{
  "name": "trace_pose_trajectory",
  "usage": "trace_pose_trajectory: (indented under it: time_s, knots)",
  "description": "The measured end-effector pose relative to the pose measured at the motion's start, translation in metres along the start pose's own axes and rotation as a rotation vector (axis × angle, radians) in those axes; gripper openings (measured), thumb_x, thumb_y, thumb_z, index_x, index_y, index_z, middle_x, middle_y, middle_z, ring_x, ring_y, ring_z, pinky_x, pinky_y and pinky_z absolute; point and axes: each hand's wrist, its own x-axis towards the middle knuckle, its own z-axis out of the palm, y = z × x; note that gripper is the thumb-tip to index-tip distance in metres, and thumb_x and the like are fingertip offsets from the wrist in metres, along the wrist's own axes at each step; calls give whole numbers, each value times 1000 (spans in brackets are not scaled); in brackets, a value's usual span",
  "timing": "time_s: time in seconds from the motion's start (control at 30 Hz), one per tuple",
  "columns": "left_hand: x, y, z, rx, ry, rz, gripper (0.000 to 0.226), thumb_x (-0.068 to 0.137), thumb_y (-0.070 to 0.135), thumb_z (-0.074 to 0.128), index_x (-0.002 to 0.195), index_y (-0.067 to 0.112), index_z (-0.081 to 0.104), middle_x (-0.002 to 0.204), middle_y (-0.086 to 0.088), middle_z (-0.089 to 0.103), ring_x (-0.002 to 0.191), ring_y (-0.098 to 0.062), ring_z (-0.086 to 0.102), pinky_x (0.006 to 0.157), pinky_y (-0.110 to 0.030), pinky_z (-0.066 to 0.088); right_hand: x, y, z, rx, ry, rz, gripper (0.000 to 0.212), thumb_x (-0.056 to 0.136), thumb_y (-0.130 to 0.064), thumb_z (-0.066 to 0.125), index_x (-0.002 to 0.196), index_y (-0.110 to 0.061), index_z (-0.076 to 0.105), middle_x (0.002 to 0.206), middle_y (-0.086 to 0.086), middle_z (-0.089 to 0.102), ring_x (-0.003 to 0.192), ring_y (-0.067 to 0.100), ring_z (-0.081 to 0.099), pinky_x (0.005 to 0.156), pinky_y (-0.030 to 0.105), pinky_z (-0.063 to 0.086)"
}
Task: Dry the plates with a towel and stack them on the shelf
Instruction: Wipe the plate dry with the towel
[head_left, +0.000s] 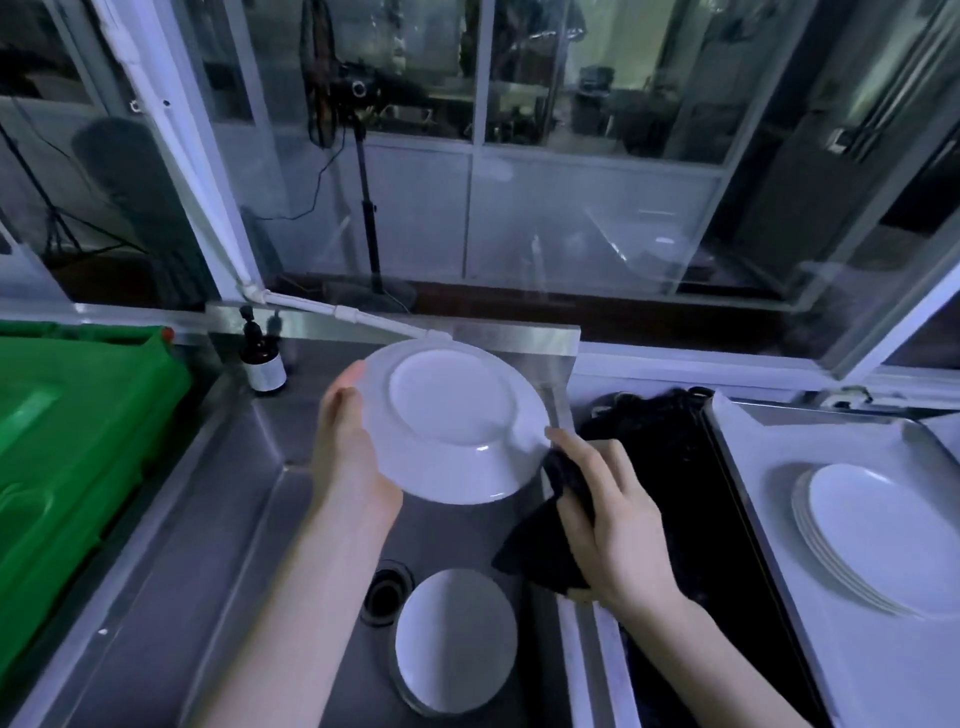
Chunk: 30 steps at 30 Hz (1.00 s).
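Note:
My left hand (347, 451) holds a white plate (453, 421) by its left rim above the steel sink, its underside turned toward me. My right hand (608, 519) grips a black towel (548, 545) and presses it against the plate's right rim. Another white plate (456, 640) lies on the sink floor (218, 545) beside the drain (383, 596). A stack of several white plates (878, 538) rests on the metal shelf tray (753, 467) at the right.
A green plastic crate (72, 441) stands left of the sink. A brown pump bottle (264, 358) stands at the sink's back corner. More black cloth (670, 457) lies between sink and tray. Glass windows rise behind the counter.

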Motion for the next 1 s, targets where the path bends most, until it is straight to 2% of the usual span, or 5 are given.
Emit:
trace_pose_trajectory:
  time_s: [0.17, 0.4, 0.6, 0.77, 1.0]
  knots:
    - [-3, -10, 32, -7, 12, -142, 47, 93, 14, 60, 60, 44, 75, 65, 16, 73, 56, -6, 69, 49, -21, 53, 4, 19, -19, -313, 72, -127, 54, 72, -25, 75, 125, -25, 65, 96, -3, 56, 69, 9, 56, 36, 23, 40]
    - [-24, -28, 94, -29, -9, -343, 37, 100, 19, 53, 75, 31, 77, 75, 2, 75, 72, -26, 67, 64, -34, 50, -4, 48, -55, -331, 297, -11, 34, 87, -23, 58, 120, -23, 65, 120, 10, 55, 84, 20, 58, 41, 31, 48]
    - [-45, -47, 147, -206, 2, -574, 10, 98, 14, 59, 101, 21, 64, 95, -5, 66, 80, -21, 64, 44, -28, 55, 4, 73, -106, -380, 409, 39, 24, 88, -8, 66, 111, -13, 73, 106, 2, 69, 80, 24, 69, 45, 36, 51]
    - [-66, -66, 189, -306, -266, -685, 18, 97, 26, 63, 111, 15, 63, 107, -27, 69, 94, -38, 75, 76, -46, 61, -1, 104, -149, -346, 445, 230, 21, 94, -24, 56, 105, -17, 73, 91, -1, 63, 71, 22, 62, 54, 36, 50]
    - [-85, -138, 225, 570, -541, -126, 25, 97, 33, 62, 121, 37, 59, 97, -3, 68, 88, -16, 67, 86, -36, 54, -33, 163, -213, -42, 510, 650, 27, 90, -23, 67, 67, -34, 57, 66, -4, 53, 67, 4, 49, 61, 13, 37]
